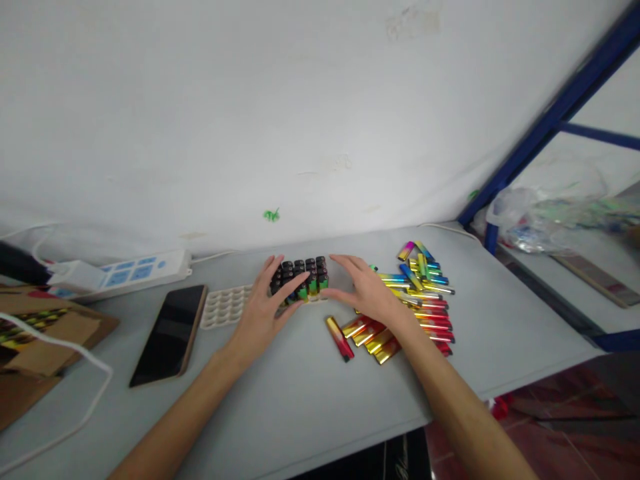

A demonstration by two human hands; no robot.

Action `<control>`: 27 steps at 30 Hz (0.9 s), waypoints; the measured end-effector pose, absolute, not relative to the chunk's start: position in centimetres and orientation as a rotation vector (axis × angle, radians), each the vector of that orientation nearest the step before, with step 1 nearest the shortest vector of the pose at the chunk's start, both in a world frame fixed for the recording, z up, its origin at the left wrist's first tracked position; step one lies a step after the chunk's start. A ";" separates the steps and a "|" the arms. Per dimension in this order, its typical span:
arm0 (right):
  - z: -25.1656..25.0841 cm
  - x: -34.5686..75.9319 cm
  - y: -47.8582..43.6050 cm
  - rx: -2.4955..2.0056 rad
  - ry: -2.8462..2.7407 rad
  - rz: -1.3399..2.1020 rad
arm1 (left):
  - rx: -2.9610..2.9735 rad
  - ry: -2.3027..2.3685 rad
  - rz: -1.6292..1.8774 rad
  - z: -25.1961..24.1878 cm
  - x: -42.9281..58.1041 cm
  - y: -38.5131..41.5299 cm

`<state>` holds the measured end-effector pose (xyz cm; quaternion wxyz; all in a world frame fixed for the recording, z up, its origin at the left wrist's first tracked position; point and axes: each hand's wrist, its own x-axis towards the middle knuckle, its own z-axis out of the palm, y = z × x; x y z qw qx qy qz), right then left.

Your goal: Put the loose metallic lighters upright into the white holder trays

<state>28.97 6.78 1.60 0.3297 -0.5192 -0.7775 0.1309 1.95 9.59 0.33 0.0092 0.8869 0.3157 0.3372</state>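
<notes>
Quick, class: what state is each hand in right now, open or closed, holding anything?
Left hand: open, over the black-topped items; contact unclear.
Right hand: open, beside them; contact unclear.

loose lighters [434,313] — metallic gold, red, blue | tray [225,307] — off-white | phone [167,333]: black | table [295,400]: grey

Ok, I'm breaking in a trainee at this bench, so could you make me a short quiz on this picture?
1. True or false: the phone lies to the left of the white tray.
2. What stands at the tray's right end? a) power strip b) black-topped pieces c) cardboard box
3. On the right hand, are the thumb and fingers pinched together or apart?

Key: 1. True. 2. b. 3. Apart.
</notes>
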 end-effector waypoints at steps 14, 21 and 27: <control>-1.3 32.8 7.7 -1.828 -1.954 0.052 | 2.611 1.163 0.832 -0.3 1.6 8.7; -2.0 32.0 8.2 -1.565 -1.971 0.141 | 2.561 1.245 0.862 -0.5 2.6 8.0; -1.6 31.7 8.3 -1.512 -1.979 0.214 | 2.513 1.240 0.853 -0.4 2.8 7.9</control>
